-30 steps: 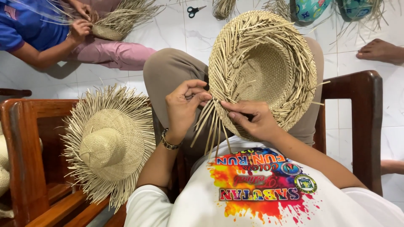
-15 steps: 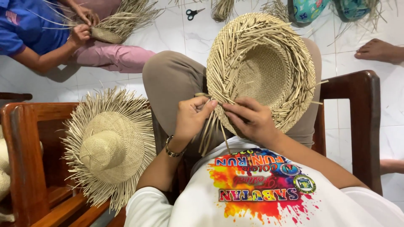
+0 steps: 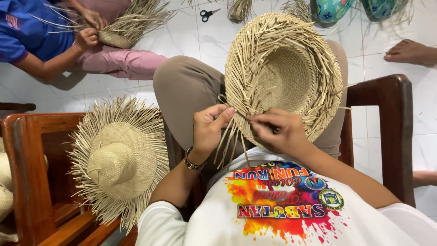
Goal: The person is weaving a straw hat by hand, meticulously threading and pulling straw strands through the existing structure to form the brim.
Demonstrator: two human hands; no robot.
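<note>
**Brim weaving on your lap**

While the straw hat [image 3: 282, 73] rests upside down on your knees, your left hand [image 3: 208, 130] pinches loose strands [image 3: 227, 141] at the near brim edge, fingers closed. Your right hand [image 3: 277, 132] grips the brim beside it, curled shut. A second straw hat [image 3: 119, 159] lies on the wooden chair [image 3: 27, 182] at left.

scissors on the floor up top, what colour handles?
Black handles on the scissors, lying on the white tiled floor. Head view, top edge.
</note>
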